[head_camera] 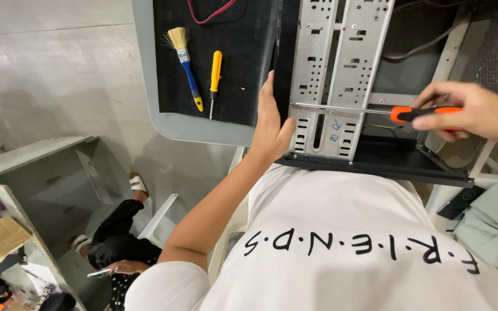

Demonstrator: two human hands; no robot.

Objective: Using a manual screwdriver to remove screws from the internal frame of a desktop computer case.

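While left hand [271, 124] steadies case [341, 80], right hand [471, 112] apparently drives screwdriver [376, 110].

Left hand [270, 124] flat; right hand [472, 110] grip closed.

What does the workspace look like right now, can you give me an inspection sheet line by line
Surface: grey table with black mat.
Job's things: open computer case; long orange-handled screwdriver laid across its metal bay.
Clutter: blue-handled brush, small yellow screwdriver on the mat.
Hands: left hand braces the case edge; right hand fingers grip the screwdriver handle.
Cables: red cable on the mat; dark cable inside the case.
Surroundings: concrete floor, another person seated lower left.
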